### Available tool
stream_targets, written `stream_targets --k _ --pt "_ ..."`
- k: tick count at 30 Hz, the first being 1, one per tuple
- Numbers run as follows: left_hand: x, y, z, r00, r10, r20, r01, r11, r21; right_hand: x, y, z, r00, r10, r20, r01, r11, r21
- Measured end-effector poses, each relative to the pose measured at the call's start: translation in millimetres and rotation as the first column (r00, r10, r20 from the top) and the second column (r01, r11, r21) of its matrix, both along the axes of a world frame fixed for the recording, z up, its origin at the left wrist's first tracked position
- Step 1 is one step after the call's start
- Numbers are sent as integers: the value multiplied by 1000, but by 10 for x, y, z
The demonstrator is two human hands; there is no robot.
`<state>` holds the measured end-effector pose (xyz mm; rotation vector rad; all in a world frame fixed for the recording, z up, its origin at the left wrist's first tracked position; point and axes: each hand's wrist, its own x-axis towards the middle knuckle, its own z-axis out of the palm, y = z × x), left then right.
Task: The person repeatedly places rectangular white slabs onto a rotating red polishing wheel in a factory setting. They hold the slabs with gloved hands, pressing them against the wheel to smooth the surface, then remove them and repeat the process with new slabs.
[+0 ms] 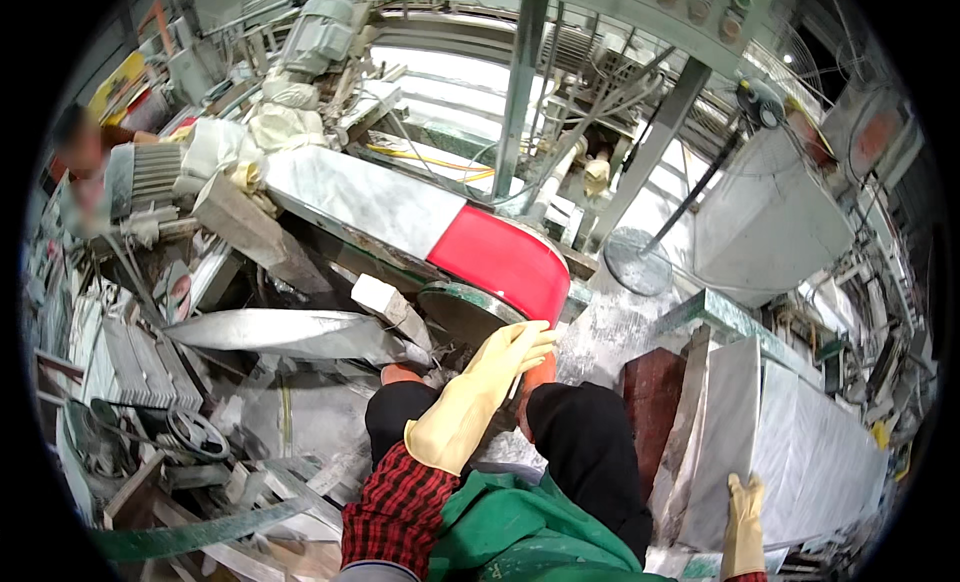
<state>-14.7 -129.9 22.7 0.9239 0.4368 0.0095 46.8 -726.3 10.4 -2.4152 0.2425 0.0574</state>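
My left hand (pixel 500 367), in a long pale yellow rubber glove, hovers between my knees with its fingers stretched toward the right. Its fingertips are close to the lower edge of a red curved end piece (pixel 505 260); I cannot tell if they touch. That piece caps a long grey-white veined surface (pixel 365 202), and a round green-rimmed plate sits beneath it. At the lower right, my right hand (pixel 743 512), gloved alike, lies with outstretched fingers against a grey stone slab (pixel 722 437). Pale veined slabs (pixel 815 447) stand beside that slab.
A dark red board (pixel 652 407) leans by my right knee. Stone offcuts, a white curved piece (pixel 285 332) and a handwheel (pixel 198 434) crowd the left. Metal posts (pixel 525 97) and a rod on a round base (pixel 637 262) rise ahead. Someone blurred is at far left.
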Motion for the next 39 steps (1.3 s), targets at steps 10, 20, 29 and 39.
stream_targets --k 10,20,29,39 --pt "389 -225 77 957 -150 249 147 989 29 455 2062 1644 950 312 -16 -308 926 -217" --pt "565 252 288 979 191 65 -173 959 -223 1503 4467 2062 454 889 -59 -886 442 -142" --pt "333 420 669 841 540 25 -439 710 -550 1687 4436 1619 384 748 541 -683 624 -379" --pt "467 243 349 867 486 -113 -494 801 -338 848 3752 653 982 186 8 -117 583 804"
